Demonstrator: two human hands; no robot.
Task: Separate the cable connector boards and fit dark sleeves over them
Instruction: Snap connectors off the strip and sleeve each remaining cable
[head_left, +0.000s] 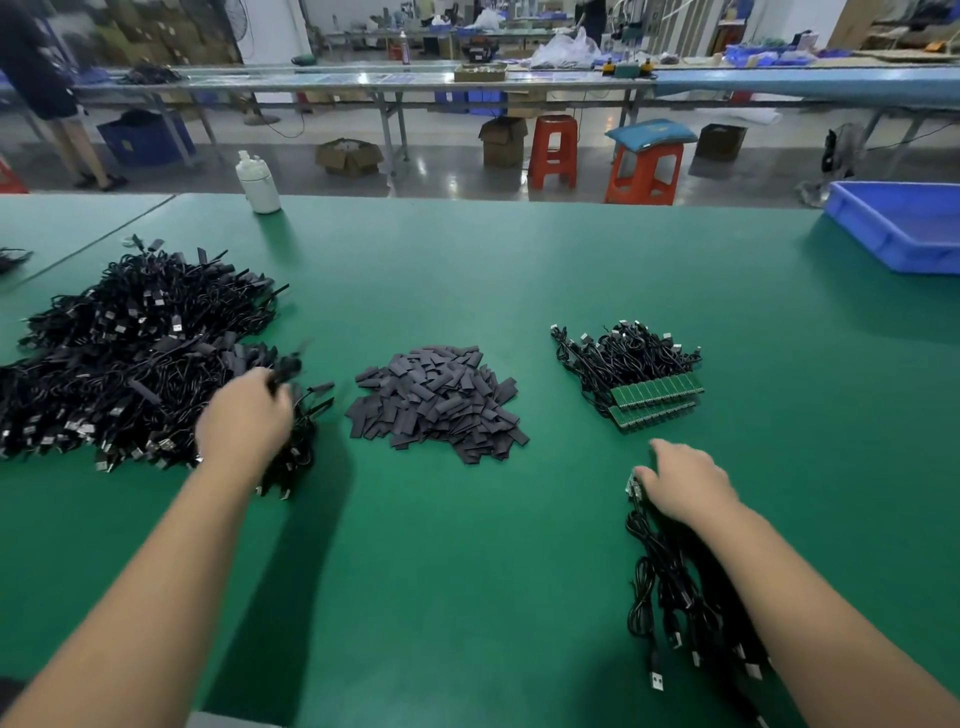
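Green table. Large heap of black cables at left; left hand at its near edge, fingers curled round blurred cables. Pile of dark sleeves at centre. Joined green boards with cables further right. Right hand near them grips a cable bundle.
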